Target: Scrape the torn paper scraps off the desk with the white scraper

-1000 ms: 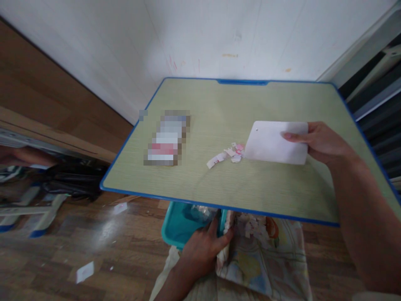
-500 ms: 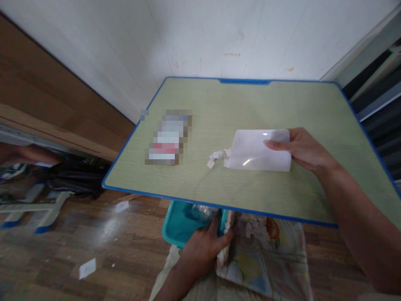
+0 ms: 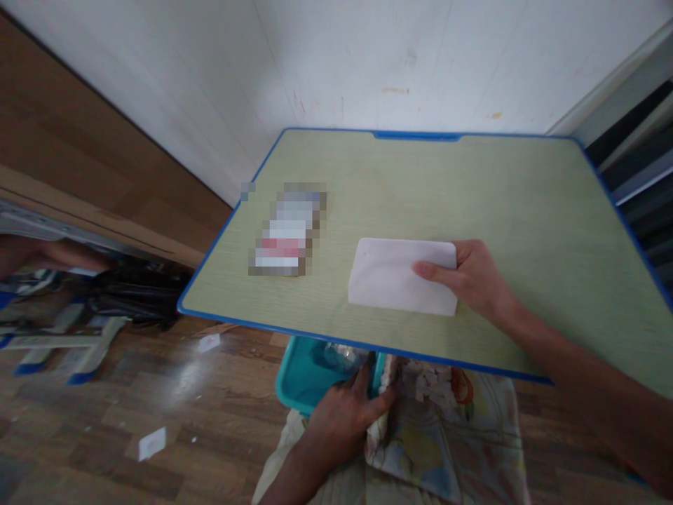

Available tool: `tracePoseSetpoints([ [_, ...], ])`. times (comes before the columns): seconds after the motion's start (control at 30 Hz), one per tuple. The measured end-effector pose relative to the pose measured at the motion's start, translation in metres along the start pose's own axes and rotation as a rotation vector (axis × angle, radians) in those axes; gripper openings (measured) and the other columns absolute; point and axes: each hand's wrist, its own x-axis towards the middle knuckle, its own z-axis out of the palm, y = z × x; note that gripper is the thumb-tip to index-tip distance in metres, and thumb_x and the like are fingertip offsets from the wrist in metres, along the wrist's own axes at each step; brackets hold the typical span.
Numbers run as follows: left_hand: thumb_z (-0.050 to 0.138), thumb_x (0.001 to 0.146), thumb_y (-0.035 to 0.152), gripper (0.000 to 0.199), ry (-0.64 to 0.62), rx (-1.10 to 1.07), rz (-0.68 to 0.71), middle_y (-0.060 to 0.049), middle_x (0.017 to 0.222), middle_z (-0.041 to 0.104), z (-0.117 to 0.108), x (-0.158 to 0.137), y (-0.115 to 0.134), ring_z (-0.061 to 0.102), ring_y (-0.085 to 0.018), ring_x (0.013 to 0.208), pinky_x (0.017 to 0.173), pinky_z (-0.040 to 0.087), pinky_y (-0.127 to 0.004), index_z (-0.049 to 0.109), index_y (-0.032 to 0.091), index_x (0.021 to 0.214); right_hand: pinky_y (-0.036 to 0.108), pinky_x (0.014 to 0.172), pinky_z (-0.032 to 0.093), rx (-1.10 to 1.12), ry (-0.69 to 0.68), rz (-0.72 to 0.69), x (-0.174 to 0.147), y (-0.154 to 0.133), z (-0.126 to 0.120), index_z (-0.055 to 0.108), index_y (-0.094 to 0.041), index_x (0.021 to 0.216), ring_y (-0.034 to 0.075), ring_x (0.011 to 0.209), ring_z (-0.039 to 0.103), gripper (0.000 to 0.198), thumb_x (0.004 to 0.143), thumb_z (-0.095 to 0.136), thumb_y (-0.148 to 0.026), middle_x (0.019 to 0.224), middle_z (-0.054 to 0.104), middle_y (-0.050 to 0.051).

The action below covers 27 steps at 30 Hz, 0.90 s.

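Observation:
My right hand (image 3: pixel 473 277) is closed on the right end of a glossy white plastic sheet (image 3: pixel 394 277), thumb on top and the other fingers mostly hidden. The sheet is tilted low over the pale green table (image 3: pixel 505 189), close to its front edge. Below that edge, my left hand (image 3: pixel 344 421) grips the raised edge of a patterned cloth (image 3: pixel 415 449), its fingertips at the rim of a teal basin (image 3: pixel 287 389). Small paper scraps (image 3: pixel 434 382) lie in the cloth. Clear crinkled plastic (image 3: pixel 344 356) sits in the basin.
A blurred-out phone-shaped item (image 3: pixel 287 231) lies on the table's left side. A white wall (image 3: pixel 357 63) stands behind the table, a brown wooden panel (image 3: pixel 105 126) to the left. Another person's arm (image 3: pixel 57 256) shows at far left. Paper bits (image 3: pixel 152 444) dot the floor.
My right hand has moved the white sheet left and toward the front edge. The paper scraps beside it on the table no longer show. My left hand has stayed in place.

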Motion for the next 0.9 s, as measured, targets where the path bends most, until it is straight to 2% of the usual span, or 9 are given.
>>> tracePoseSetpoints([
  [0.1, 0.047, 0.063, 0.006, 0.074, -0.006, 0.0, -0.001, -0.019, 0.124, 0.024, 0.002, -0.001, 0.0, 0.052, -0.028, 0.082, 0.059, 0.043, -0.037, 0.015, 0.033, 0.123, 0.021, 0.037, 0.034, 0.092, -0.023, -0.011, -0.004, -0.001, 0.003, 0.063, -0.016, 0.069, 0.01, 0.044, 0.049, 0.024, 0.058, 0.062, -0.036, 0.056, 0.058, -0.001],
  [0.23, 0.045, 0.064, 0.004, 0.072, 0.002, 0.008, -0.004, -0.019, 0.125, 0.02, 0.003, -0.001, 0.0, 0.052, -0.027, 0.08, 0.058, 0.043, -0.036, 0.015, 0.033, 0.122, 0.021, 0.041, 0.039, 0.295, 0.05, 0.007, -0.002, -0.001, -0.017, 0.062, -0.017, 0.067, 0.009, 0.046, 0.052, 0.016, 0.057, 0.064, -0.029, 0.061, 0.061, -0.001],
  [0.33, 0.042, 0.064, 0.003, 0.071, 0.005, 0.015, -0.001, -0.02, 0.125, 0.021, 0.002, -0.001, 0.001, 0.052, -0.026, 0.078, 0.057, 0.042, -0.035, 0.015, 0.033, 0.123, 0.02, 0.038, 0.037, 0.284, 0.057, 0.079, 0.003, 0.001, -0.034, 0.062, -0.017, 0.064, 0.009, 0.043, 0.052, 0.015, 0.055, 0.066, -0.027, 0.059, 0.062, 0.0],
  [0.4, 0.043, 0.064, 0.003, 0.072, -0.002, 0.018, -0.002, -0.019, 0.124, 0.023, 0.001, -0.001, 0.001, 0.051, -0.026, 0.081, 0.06, 0.042, -0.036, 0.014, 0.033, 0.123, 0.02, 0.038, 0.038, 0.239, 0.021, 0.129, 0.006, 0.003, -0.037, 0.062, -0.016, 0.064, 0.01, 0.044, 0.052, 0.017, 0.054, 0.067, -0.028, 0.06, 0.062, 0.001],
  [0.57, 0.045, 0.065, 0.005, 0.072, -0.02, 0.012, 0.0, -0.015, 0.119, 0.03, -0.002, 0.0, 0.001, 0.049, -0.026, 0.084, 0.063, 0.042, -0.036, 0.014, 0.033, 0.123, 0.021, 0.04, 0.039, 0.119, -0.113, 0.115, 0.008, 0.005, -0.017, 0.063, -0.012, 0.067, 0.01, 0.045, 0.052, 0.025, 0.055, 0.065, -0.034, 0.059, 0.062, 0.001],
  [0.7, 0.047, 0.066, 0.006, 0.072, -0.008, 0.01, 0.001, -0.017, 0.12, 0.028, -0.004, 0.001, 0.002, 0.05, -0.027, 0.084, 0.061, 0.042, -0.036, 0.014, 0.033, 0.124, 0.019, 0.037, 0.035, 0.054, -0.205, 0.058, 0.003, 0.005, 0.001, 0.06, -0.011, 0.062, 0.009, 0.042, 0.049, 0.027, 0.057, 0.063, -0.037, 0.052, 0.057, -0.001],
  [0.77, 0.046, 0.066, 0.006, 0.071, -0.009, 0.006, -0.001, -0.016, 0.119, 0.029, -0.004, 0.001, 0.002, 0.05, -0.026, 0.081, 0.06, 0.042, -0.035, 0.014, 0.033, 0.123, 0.019, 0.038, 0.037, 0.063, -0.17, 0.023, 0.001, 0.005, 0.006, 0.06, -0.01, 0.063, 0.009, 0.043, 0.05, 0.028, 0.058, 0.062, -0.038, 0.053, 0.057, 0.0],
  [0.9, 0.046, 0.067, 0.007, 0.07, -0.013, 0.01, -0.011, -0.014, 0.114, 0.034, -0.003, 0.0, 0.002, 0.051, -0.025, 0.079, 0.06, 0.042, -0.035, 0.014, 0.034, 0.123, 0.022, 0.043, 0.042, 0.123, 0.006, -0.031, 0.002, 0.007, 0.008, 0.062, -0.012, 0.072, 0.011, 0.05, 0.054, 0.029, 0.06, 0.06, -0.038, 0.065, 0.063, 0.004],
])
